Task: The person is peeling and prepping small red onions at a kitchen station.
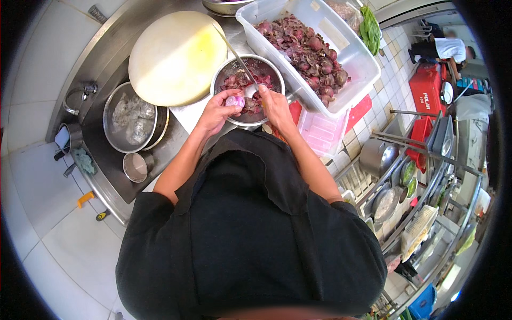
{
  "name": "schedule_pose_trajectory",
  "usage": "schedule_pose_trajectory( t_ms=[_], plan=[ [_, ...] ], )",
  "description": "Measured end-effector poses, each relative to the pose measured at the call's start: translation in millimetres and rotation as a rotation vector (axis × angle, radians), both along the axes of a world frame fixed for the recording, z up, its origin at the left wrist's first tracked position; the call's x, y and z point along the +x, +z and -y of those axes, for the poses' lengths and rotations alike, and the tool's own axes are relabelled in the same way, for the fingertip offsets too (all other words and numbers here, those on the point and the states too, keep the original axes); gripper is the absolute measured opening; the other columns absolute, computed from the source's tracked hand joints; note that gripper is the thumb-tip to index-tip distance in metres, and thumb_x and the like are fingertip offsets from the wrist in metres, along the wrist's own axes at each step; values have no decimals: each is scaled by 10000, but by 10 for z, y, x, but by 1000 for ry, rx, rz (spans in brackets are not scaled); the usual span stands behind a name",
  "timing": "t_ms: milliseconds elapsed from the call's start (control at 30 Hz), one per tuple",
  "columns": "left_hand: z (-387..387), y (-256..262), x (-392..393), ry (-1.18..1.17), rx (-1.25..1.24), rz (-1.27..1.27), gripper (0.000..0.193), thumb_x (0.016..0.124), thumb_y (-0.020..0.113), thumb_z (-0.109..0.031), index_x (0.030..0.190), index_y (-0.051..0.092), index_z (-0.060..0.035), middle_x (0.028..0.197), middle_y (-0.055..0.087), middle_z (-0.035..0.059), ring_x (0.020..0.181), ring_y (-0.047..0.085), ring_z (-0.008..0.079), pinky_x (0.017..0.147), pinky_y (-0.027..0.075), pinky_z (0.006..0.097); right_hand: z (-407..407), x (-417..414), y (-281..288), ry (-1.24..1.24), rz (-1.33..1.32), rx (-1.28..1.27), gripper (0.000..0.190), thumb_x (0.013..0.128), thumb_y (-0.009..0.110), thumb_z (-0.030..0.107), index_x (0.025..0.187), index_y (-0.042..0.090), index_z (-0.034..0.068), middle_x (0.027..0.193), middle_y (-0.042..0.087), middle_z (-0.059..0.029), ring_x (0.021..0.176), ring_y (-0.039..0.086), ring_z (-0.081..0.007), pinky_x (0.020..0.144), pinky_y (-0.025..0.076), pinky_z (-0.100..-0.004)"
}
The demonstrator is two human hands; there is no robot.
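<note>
My left hand [218, 111] holds a peeled purple onion [235, 102] over a metal colander [215, 82]. In my right hand [275, 105] is a knife [239, 59], its long blade pointing up and away toward the cutting board. Red onion skins [236, 82] lie in the colander beneath both hands. A pale piece, perhaps onion, shows by the knife near my right fingers. The thick round cutting board [172, 60] stands to the left, bare and stained yellow on one side. At the right, a clear plastic tub [352, 86] holds several unpeeled red onions [316, 43] among loose skins.
A steel sink [96, 132] at the left holds a bowl of wrapped bundles [134, 116] and a small metal cup [136, 168]. Leafy greens [369, 30] lie beyond the tub. Metal racks [428, 150] with pots stand at the right; another person [446, 48] is farther off.
</note>
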State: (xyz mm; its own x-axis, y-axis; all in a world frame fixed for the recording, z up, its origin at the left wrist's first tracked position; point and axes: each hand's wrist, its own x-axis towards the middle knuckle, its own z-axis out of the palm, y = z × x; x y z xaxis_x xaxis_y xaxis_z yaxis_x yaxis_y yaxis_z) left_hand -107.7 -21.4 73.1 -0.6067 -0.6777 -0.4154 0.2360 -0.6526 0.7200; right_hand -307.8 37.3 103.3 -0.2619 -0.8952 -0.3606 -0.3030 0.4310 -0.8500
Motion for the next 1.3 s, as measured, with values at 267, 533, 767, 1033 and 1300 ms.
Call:
schedule_pose_trajectory(
  t_ms=[267, 533, 767, 1033, 1300],
  plan=[
    [-11, -200, 64, 99, 202, -276, 437, 883, 643, -16, 1286, 477, 14, 1173, 605, 114, 1030, 631, 194, 855, 556, 315, -26, 118, -202, -157, -130, -256, 629, 975, 437, 540, 1264, 593, 4, 1145, 647, -262, 1089, 628, -339, 957, 446, -378],
    [-38, -121, -133, 200, 273, -353, 347, 933, 601, -69, 1263, 517, -6, 1174, 615, 92, 1045, 618, 195, 919, 517, 332, -151, 309, 69, 124, -76, -181, 510, 954, 490, 497, 1346, 560, 178, 1111, 645, -263, 1106, 595, -415, 930, 465, -411],
    [-43, -173, 27, -9, 143, -319, 444, 890, 653, -92, 1301, 507, -9, 1164, 610, 71, 1000, 617, 155, 770, 523, 277, -175, 190, 1, 98, 89, -175, 554, 968, 465, 515, 1306, 589, 93, 1067, 682, -224, 1031, 660, -289, 904, 476, -374],
    [40, -114, 174, -161, 46, -285, 544, 839, 638, -17, 1352, 457, -15, 1177, 611, 69, 963, 603, 115, 716, 496, 242, -83, 38, 61, 54, 105, 112, 599, 982, 437, 529, 1260, 610, 27, 924, 687, -166, 871, 622, -224, 813, 475, -358],
    [-5, -84, 54, 22, -62, -26, 482, 833, 688, -42, 1295, 547, -46, 1128, 632, 29, 919, 587, 100, 698, 455, 227, -183, 131, -47, 193, -84, -129, 614, 941, 485, 563, 1321, 569, 89, 1067, 659, -269, 1048, 645, -380, 890, 485, -415]
  ],
)
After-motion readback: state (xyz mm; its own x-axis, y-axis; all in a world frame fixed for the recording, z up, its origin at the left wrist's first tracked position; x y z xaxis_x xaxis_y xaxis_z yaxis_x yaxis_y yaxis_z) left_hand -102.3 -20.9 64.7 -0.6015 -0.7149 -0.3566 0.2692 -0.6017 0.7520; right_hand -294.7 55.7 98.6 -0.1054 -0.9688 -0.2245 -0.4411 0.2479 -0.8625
